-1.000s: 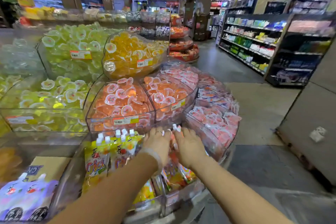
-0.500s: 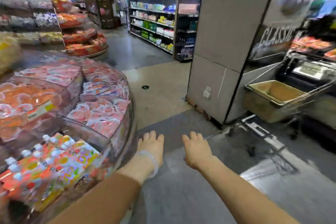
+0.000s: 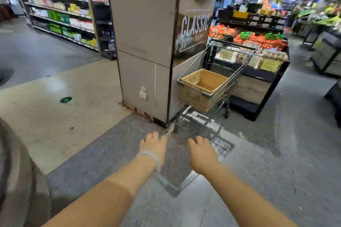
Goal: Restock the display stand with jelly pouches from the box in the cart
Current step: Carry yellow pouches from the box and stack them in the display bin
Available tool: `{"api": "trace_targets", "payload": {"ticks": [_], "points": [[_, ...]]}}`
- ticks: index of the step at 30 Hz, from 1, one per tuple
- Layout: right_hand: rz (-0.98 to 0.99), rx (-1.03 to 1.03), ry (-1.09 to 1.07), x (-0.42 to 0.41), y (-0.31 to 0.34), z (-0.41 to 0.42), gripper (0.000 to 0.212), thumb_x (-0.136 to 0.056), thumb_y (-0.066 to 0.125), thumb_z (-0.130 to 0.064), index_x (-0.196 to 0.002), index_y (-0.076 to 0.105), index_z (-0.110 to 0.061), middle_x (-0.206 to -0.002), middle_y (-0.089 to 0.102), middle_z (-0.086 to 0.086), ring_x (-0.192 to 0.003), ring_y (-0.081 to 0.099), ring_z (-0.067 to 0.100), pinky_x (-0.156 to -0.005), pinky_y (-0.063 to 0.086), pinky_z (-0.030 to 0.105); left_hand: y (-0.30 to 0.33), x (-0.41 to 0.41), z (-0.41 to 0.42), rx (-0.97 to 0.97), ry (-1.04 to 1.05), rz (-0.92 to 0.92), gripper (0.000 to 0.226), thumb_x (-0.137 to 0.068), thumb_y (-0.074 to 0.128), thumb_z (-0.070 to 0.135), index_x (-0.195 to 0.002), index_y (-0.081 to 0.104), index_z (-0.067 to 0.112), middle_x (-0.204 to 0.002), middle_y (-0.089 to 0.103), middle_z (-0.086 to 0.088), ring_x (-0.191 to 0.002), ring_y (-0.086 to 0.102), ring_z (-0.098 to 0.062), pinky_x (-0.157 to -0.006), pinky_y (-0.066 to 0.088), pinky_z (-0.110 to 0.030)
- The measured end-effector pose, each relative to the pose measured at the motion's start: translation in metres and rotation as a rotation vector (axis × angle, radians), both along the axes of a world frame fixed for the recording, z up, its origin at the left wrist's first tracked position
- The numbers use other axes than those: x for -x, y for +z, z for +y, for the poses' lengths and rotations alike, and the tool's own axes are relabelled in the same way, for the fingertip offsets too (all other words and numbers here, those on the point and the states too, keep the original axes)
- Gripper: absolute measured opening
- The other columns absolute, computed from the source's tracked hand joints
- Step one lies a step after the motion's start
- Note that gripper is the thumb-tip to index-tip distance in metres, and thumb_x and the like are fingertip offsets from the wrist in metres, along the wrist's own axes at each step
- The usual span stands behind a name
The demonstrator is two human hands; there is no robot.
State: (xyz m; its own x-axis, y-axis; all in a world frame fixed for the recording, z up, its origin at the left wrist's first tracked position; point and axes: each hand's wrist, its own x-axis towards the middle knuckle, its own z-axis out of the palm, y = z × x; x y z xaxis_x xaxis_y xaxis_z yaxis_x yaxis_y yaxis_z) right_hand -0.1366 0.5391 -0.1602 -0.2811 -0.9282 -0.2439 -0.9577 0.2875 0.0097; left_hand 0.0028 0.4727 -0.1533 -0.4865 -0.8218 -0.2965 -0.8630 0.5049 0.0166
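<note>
A wire shopping cart (image 3: 238, 72) stands ahead on the right, beside a grey pillar. In its basket sits an open cardboard box (image 3: 203, 81); I see only bare cardboard inside, no pouches from this angle. My left hand (image 3: 153, 146) and my right hand (image 3: 202, 153) stretch forward over the floor, palms down, fingers relaxed, holding nothing. Both hands are well short of the cart. The display stand shows only as a blurred curved edge (image 3: 16, 171) at the lower left.
A wide grey pillar (image 3: 144, 42) rises just left of the cart. Behind the cart stands a dark produce counter (image 3: 262, 72). Shelving (image 3: 60, 18) lines the far left aisle. Open grey floor lies between me and the cart.
My view has swung right, from the stand's jelly pouches to the cart. Both hands left the pouches empty and now hover over the floor. The cart looks nearer.
</note>
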Motion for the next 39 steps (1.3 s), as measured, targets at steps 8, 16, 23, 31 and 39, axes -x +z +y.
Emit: {"api": "trace_targets", "payload": {"ticks": [8,16,23,31,39], "points": [[0.032,0.058,-0.129,0.119,0.025,-0.134,0.049,-0.09,0.05,-0.008,-0.136,0.033,-0.012,-0.133,0.039,0.014,-0.125,0.036,0.035,-0.095,0.041,0.042,0.03,0.12,-0.168,0.021,-0.114,0.017,0.074,-0.083,0.067,0.024,-0.142,0.024,0.015,-0.148,0.02,-0.014,-0.137,0.02,-0.035,-0.11,0.028,-0.046],[-0.007,0.006,-0.219,0.219,0.004,-0.237,0.05,-0.086,0.053,-0.007,-0.132,0.035,-0.011,-0.132,0.04,0.014,-0.122,0.037,0.033,-0.095,0.041,0.038,0.006,0.228,-0.279,-0.028,-0.232,-0.011,0.078,-0.083,0.066,0.031,-0.144,0.021,0.014,-0.152,0.013,-0.015,-0.14,0.015,-0.035,-0.112,0.026,-0.043],[-0.022,0.053,-0.191,0.326,-0.01,-0.386,0.052,-0.086,0.054,-0.013,-0.135,0.035,-0.012,-0.134,0.039,0.013,-0.125,0.038,0.033,-0.097,0.039,0.041,-0.002,0.334,-0.417,-0.012,-0.196,-0.003,0.073,-0.08,0.068,0.034,-0.139,0.029,0.015,-0.151,0.019,-0.013,-0.139,0.02,-0.032,-0.109,0.028,-0.041],[-0.054,0.024,-0.2,0.443,-0.011,-0.509,0.05,-0.086,0.056,-0.015,-0.132,0.037,-0.011,-0.131,0.041,0.012,-0.122,0.04,0.032,-0.091,0.041,0.039,-0.009,0.448,-0.548,0.018,-0.177,-0.008,0.073,-0.073,0.073,0.042,-0.131,0.038,0.016,-0.138,0.034,-0.009,-0.129,0.033,-0.03,-0.1,0.039,-0.039],[-0.155,-0.058,-0.312,0.541,-0.078,-0.597,0.049,-0.087,0.057,-0.022,-0.131,0.039,-0.012,-0.13,0.044,0.01,-0.122,0.043,0.031,-0.093,0.041,0.037,-0.071,0.558,-0.67,-0.06,-0.184,-0.057,0.06,-0.077,0.067,0.033,-0.128,0.039,0.019,-0.137,0.035,-0.008,-0.128,0.035,-0.032,-0.103,0.04,-0.042]]}}
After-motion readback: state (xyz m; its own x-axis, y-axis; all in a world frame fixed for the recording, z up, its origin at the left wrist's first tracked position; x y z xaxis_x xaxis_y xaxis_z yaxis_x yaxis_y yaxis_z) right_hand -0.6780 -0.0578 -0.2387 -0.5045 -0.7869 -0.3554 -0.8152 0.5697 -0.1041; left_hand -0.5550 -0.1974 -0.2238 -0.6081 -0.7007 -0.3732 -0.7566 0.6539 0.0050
